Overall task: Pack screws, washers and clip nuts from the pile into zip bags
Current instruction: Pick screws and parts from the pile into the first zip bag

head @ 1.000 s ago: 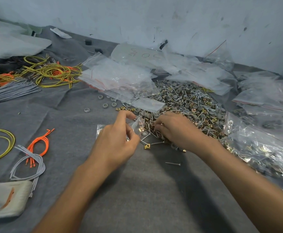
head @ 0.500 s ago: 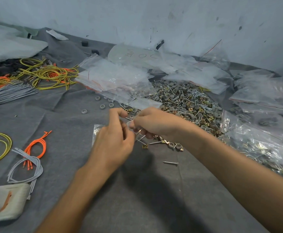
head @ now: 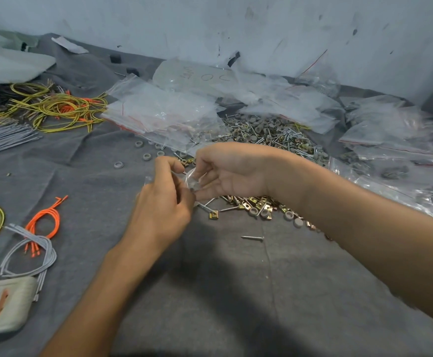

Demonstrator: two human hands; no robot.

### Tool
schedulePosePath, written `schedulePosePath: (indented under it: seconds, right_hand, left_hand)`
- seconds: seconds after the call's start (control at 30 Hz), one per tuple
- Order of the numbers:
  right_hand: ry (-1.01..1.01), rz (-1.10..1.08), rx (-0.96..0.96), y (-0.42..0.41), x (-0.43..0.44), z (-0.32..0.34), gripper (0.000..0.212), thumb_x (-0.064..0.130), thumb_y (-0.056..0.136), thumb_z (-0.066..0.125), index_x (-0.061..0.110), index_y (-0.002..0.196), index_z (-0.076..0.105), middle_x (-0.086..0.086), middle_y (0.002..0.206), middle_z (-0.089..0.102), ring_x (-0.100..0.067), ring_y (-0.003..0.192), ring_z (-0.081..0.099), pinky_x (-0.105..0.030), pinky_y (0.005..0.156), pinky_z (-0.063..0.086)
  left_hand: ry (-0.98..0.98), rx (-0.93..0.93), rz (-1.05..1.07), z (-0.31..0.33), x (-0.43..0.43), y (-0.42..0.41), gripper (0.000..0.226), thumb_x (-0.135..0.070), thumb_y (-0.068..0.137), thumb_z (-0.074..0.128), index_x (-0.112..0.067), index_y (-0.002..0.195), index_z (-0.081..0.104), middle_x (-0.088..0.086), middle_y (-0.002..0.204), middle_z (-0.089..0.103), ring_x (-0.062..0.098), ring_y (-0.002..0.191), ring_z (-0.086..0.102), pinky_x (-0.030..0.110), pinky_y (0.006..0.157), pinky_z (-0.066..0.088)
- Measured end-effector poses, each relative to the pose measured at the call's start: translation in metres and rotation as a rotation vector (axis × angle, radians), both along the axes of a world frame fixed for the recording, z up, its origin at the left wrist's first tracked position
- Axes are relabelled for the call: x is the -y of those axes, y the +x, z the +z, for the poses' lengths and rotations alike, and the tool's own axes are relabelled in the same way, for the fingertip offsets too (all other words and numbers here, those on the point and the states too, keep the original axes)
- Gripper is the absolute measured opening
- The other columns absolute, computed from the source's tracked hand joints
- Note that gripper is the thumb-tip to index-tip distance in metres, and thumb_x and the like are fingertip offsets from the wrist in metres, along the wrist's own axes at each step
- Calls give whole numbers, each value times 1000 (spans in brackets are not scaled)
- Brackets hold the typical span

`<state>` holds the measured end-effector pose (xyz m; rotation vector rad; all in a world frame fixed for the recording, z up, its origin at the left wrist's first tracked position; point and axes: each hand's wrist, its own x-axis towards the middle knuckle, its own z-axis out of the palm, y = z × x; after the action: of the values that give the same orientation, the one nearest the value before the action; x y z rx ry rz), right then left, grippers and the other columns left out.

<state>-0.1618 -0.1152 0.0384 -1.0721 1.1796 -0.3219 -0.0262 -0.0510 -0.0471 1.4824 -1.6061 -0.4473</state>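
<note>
Zip bag point(head: 191, 179) is pinched by the left hand point(head: 162, 210) and gripped at its mouth by the right hand point(head: 232, 173), with the pile point(head: 274, 135) just beyond.

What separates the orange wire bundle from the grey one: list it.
The orange wire bundle is bright and folded into a narrow loop; the grey wire bundle is dull and curls into a wider, rounder loop. The grey crosses the orange's ends. Both lie on the grey cloth.

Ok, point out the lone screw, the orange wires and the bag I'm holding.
lone screw point(head: 252, 238): head view, middle of its shaft.
orange wires point(head: 47, 211): head view, on the loop.
bag point(head: 191, 177): head view, its clear film.
</note>
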Motion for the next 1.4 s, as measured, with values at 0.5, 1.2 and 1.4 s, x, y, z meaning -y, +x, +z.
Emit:
schedulePosePath:
  seconds: [0.5,1.2,1.4]
  right_hand:
    - [-767,346,-804,-97,-14,-4,5,23,94,69,26,92,72,14,73,68,0,65,66,-23,66,59]
    - [-833,375,-1040,-180,-52,-35,4,43,95,66,39,95,67,21,78,65,2,70,60,-19,62,39]
    - [-930,477,-1195,-181,-55,-51,15,42,96,62,28,99,62,12,90,53,-14,87,55,-30,72,40]
  left_hand:
    - [19,12,37,0,1,1,31,-18,88,59,-41,103,43,-22,84,60,5,67,59,34,61,48]
    - [74,24,70,4,-2,-1,31,-17,88,60,-39,106,45,-9,68,60,8,62,59,41,65,51]
    - [86,25,71,4,-4,-2,31,-16,88,60,-37,107,45,-9,66,59,6,61,58,40,63,52]
